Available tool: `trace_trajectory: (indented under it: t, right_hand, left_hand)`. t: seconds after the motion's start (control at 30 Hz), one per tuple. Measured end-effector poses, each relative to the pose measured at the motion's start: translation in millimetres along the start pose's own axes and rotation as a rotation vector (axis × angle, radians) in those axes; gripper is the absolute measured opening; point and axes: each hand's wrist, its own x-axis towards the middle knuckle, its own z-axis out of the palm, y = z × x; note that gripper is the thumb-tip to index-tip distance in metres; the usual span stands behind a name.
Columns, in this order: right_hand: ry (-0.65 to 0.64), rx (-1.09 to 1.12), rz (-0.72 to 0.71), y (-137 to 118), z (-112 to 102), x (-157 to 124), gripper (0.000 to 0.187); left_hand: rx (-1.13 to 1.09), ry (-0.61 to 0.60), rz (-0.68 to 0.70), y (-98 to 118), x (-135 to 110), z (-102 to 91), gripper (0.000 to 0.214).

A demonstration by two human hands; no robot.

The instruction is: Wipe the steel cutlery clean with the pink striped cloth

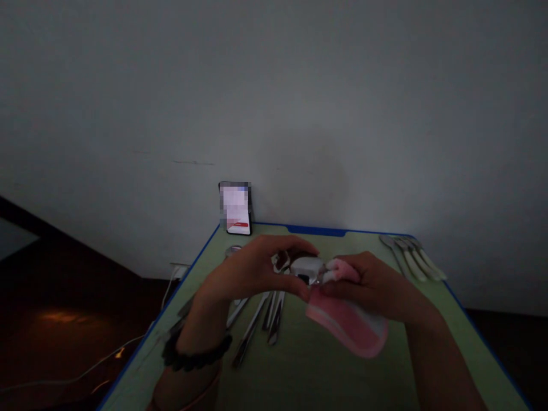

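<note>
My left hand (265,262) is curled round a shiny metal utensil (307,266), with the thumb below it and the fingers above. Bright reflections cover its surface, and its exact kind is hard to make out. A pink and white cloth (349,325) is gripped in my right hand (372,279). Part of the cloth is bunched against the utensil's right end, and the rest hangs down over the table. Beneath my left hand lie several metal cutlery pieces (252,331), partly hidden by the hand and wrist.
Several utensils with pale handles (413,257) lie side by side at the table's back right. A lit phone (237,211) leans on the wall (342,114) at the back left. The green table (325,371) has a blue edge. A white cable (98,359) runs past its left side.
</note>
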Motion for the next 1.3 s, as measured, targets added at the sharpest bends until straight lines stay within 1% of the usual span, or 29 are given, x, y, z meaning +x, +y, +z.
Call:
trace_trajectory:
  t: [0.1, 0.3, 0.57, 0.73, 0.93, 1.13, 1.3]
  right_hand:
    - [0.003, -0.035, -0.029, -2, -1, 0, 0.024]
    - [0.040, -0.119, -0.050, -2, -2, -1, 0.026]
    - [0.081, -0.195, -0.087, -3, 2, 2, 0.024]
    - [0.066, -0.227, -0.139, 1, 2, 1, 0.023]
    - [0.061, -0.263, -0.191, 4, 2, 1, 0.018]
    - [0.032, -0.270, -0.145, 5, 0, -1, 0.019]
    - [0.037, -0.286, -0.110, 6, -3, -2, 0.026]
  left_hand:
    - [-0.002, -0.002, -0.004, 0, 2, 2.1, 0.052]
    - [0.022, 0.013, 0.017, -2, 1, 2.2, 0.051]
    - [0.096, -0.028, -0.028, 3, 1, 1.6, 0.047]
    - [0.150, -0.033, -0.021, 5, 0, 0.2, 0.041]
    - [0.166, -0.016, -0.021, 6, -1, -0.3, 0.041]
    - [0.165, -0.023, -0.006, 5, -5, -4.7, 0.038]
    - [0.161, 0.003, -0.022, 4, -8, -6.7, 0.037]
